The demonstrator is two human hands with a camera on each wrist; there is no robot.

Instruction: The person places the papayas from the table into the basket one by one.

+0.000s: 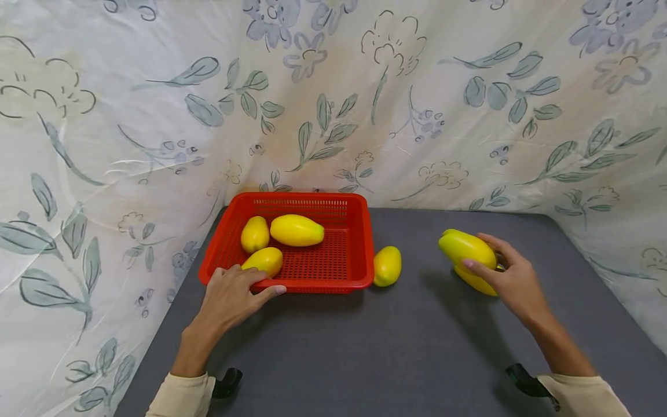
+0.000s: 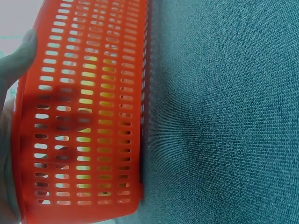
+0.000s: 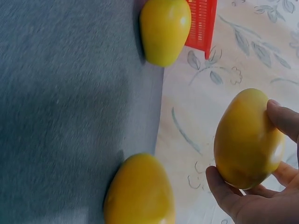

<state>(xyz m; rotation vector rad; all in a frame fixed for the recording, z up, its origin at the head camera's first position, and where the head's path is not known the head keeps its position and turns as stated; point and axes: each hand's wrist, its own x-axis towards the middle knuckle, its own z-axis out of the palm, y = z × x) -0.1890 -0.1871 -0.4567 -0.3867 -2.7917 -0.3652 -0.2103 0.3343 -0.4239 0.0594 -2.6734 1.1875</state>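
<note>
My left hand (image 1: 233, 297) grips the front left rim of a red plastic basket (image 1: 312, 285), the thumb lying along the outside. Several yellow fruits sit in the basket: a long papaya (image 1: 297, 230), a shorter fruit (image 1: 255, 234) behind, and another fruit (image 1: 268, 260) beside my left fingers. To the right, my right hand (image 1: 513, 278) holds a yellow papaya (image 1: 469, 246) with a greenish tip between thumb and fingers, raised off the table in the right wrist view. Beneath it lies another yellow fruit (image 3: 139, 193), partly covered by the held one in the head view.
Close to the basket's right side, a yellow fruit (image 1: 388, 266) lies on the dark grey table (image 1: 365, 353). Floral cloth (image 1: 401, 116) hangs behind the table and along both sides. Each wrist wears a black strap or mount (image 1: 227, 383).
</note>
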